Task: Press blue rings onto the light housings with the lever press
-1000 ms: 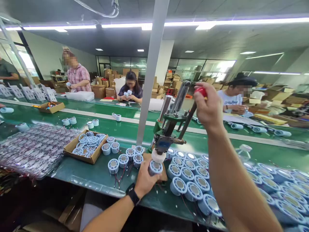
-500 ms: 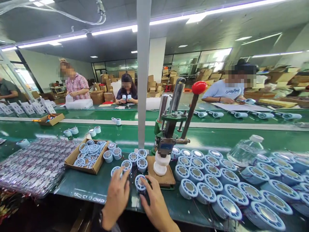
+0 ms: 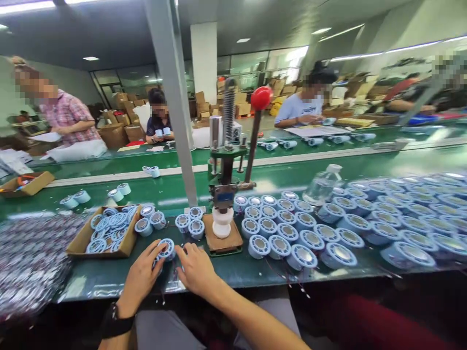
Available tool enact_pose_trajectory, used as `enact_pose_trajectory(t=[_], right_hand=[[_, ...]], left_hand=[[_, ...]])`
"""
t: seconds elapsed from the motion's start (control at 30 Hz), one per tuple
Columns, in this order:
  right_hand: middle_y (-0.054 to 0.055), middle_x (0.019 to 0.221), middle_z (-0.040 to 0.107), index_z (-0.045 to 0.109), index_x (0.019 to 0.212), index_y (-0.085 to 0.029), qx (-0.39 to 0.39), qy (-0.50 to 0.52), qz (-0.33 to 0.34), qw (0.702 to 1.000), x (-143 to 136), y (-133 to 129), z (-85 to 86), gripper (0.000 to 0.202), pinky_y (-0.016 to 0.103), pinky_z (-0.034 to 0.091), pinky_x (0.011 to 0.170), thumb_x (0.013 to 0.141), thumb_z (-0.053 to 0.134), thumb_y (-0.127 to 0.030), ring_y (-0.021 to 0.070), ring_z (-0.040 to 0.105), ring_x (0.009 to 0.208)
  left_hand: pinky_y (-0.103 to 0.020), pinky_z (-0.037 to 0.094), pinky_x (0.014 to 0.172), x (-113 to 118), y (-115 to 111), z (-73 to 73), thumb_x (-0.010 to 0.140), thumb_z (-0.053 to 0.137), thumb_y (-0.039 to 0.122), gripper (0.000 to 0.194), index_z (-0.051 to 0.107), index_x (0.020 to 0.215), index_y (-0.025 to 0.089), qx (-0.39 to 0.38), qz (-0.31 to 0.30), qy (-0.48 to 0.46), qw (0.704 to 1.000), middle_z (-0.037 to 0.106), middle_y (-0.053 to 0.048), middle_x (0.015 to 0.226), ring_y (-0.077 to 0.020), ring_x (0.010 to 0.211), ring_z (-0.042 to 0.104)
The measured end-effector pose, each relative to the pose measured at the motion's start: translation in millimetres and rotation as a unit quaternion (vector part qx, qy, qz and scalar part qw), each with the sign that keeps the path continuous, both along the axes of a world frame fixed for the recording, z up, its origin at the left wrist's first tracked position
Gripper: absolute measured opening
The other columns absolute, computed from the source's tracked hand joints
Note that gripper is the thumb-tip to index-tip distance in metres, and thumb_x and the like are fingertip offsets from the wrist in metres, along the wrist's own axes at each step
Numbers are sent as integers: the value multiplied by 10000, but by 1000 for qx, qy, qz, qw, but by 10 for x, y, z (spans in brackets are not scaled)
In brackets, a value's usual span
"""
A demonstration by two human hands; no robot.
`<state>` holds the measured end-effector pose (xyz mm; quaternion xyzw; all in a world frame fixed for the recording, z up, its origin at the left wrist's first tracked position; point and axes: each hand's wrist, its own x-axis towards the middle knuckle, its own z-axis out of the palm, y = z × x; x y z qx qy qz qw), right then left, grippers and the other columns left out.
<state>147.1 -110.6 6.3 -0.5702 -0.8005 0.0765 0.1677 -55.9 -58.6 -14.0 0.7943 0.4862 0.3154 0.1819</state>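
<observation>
At the bench's near edge, my left hand (image 3: 145, 266) is closed with thumb and fingers on a light-blue round housing (image 3: 167, 248) that has a slotted ring and a grey centre. Part of another blue piece shows beneath those fingers. My right hand (image 3: 197, 266) is just to the right of that housing, fingers apart and nothing visible in them. Beyond it stands a hand press (image 3: 223, 194) with a red-knobbed lever and white round tooling over a brown base plate (image 3: 233, 240). Three similar housings (image 3: 189, 222) sit left of the press.
A cardboard box of blue rings (image 3: 132, 243) lies left of my hands, beside a wide stack of wired parts (image 3: 32, 262). Many blue housings (image 3: 279, 245) fill the right side, with a clear bottle (image 3: 323, 187) among them. A grey post (image 3: 171, 97) rises behind; co-workers sit opposite.
The view has turned right and tilted down. My left hand has closed on a housing. My right hand has come off the housing it was touching, its fingers now apart.
</observation>
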Motion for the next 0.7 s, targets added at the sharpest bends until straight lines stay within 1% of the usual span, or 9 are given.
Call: enact_pose_trajectory(t=[0.07,0.13,0.17,0.23,0.3,0.37,0.47,0.57,0.7], right_hand=[[149,1174,553,331,1494,-226,-20,-8,9,1000,-113,27,40,772,453,539,834,840,709,-385,313,591,1026],[190,1280,510,233,1547,-258,-43,-16,17,999,-248,66,76,941,465,550,812,791,751,-471,344,609,1045],[214,1343,470,220,1554,-263,-52,-17,25,998,-316,87,90,976,468,553,808,773,758,-492,357,615,1057],[259,1448,372,213,1561,-257,-59,-18,44,997,-437,130,111,983,465,559,800,764,752,-458,370,630,1064],[283,1506,291,219,1561,-253,-60,-25,63,996,-520,170,125,965,459,565,787,760,734,-410,369,650,1042],[283,1528,260,264,1544,-257,-57,-30,73,995,-562,202,138,939,461,569,769,748,732,-427,365,669,1002],[262,1528,282,425,1440,-265,-50,-35,82,995,-569,231,155,794,477,568,758,744,730,-498,367,681,967],[240,1522,297,526,1322,-276,-47,-33,86,995,-553,235,165,650,485,569,755,752,729,-513,365,687,958],[207,1549,242,538,1298,-305,-38,9,105,994,-486,145,150,693,475,577,769,700,778,-558,348,692,960]], left_hand=[[-377,458,1089,28,-94,54,886,523,463,383,699,1180,293,-15,23,-11,1000,640,-25,1319,-234,1200,610],[-394,472,1066,70,-158,67,894,500,431,370,709,1150,265,-15,55,-40,998,667,-56,1270,-248,1180,620],[-404,481,1048,92,-182,54,895,490,416,362,715,1125,249,-12,78,-63,995,682,-76,1233,-258,1157,629],[-428,500,998,130,-219,-4,888,477,400,346,715,1063,221,-13,139,-121,983,709,-110,1145,-280,1088,652],[-446,508,953,152,-238,-83,858,487,413,333,694,1014,204,-34,201,-190,960,717,-126,1073,-291,1018,663],[-441,515,926,157,-247,-146,808,527,447,349,653,1009,190,-69,238,-272,930,709,-130,1056,-285,1001,663],[-397,526,907,134,-270,-160,746,612,504,468,587,1087,185,-120,231,-377,889,689,-118,1091,-261,1032,661],[-370,531,897,81,-324,-100,721,671,581,594,558,1148,184,-167,206,-425,866,690,-107,1095,-255,1042,662],[-384,540,897,-20,-330,-55,710,666,669,654,571,1117,166,-196,195,-487,828,702,-118,1080,-265,1028,668]])
